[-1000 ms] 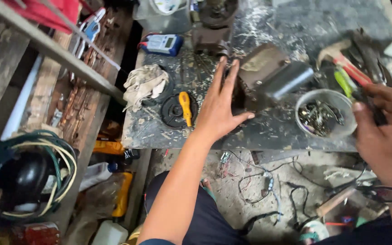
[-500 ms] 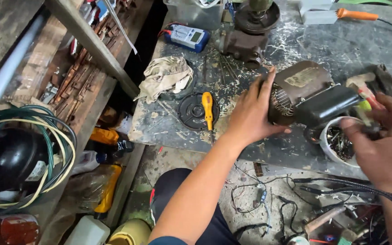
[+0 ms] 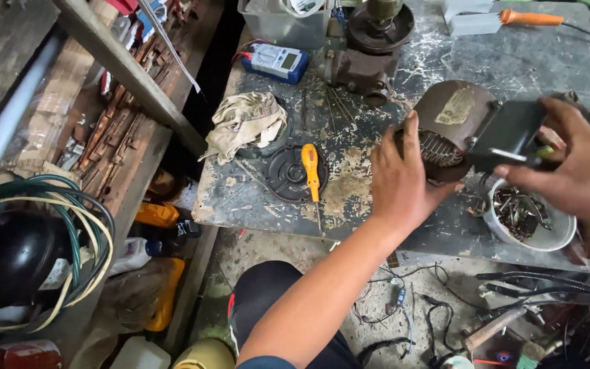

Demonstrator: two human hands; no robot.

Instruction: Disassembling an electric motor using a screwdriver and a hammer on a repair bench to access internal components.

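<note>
Both hands on the brown motor, now tipped up off the bench.

My bench [image 3: 513,61] carries everything; the motor [image 3: 455,116] sits at its near right, and since half a second ago it has swung so the open winding end faces my left hand [image 3: 397,181]. Left grip: palm and fingers spread flat against that open end, bracing, not clenched. Right hand [image 3: 571,167]: grip closed around the black box [image 3: 510,133] on the motor's side. Judgement: the motor is being turned for a look inside. Just under my right grip, a white bowl [image 3: 554,236] of metal scraps. Left of my left grip, a black round cover [image 3: 288,174] with the orange screwdriver [image 3: 311,167] lying across it; beyond them a rag [image 3: 247,123].
</note>
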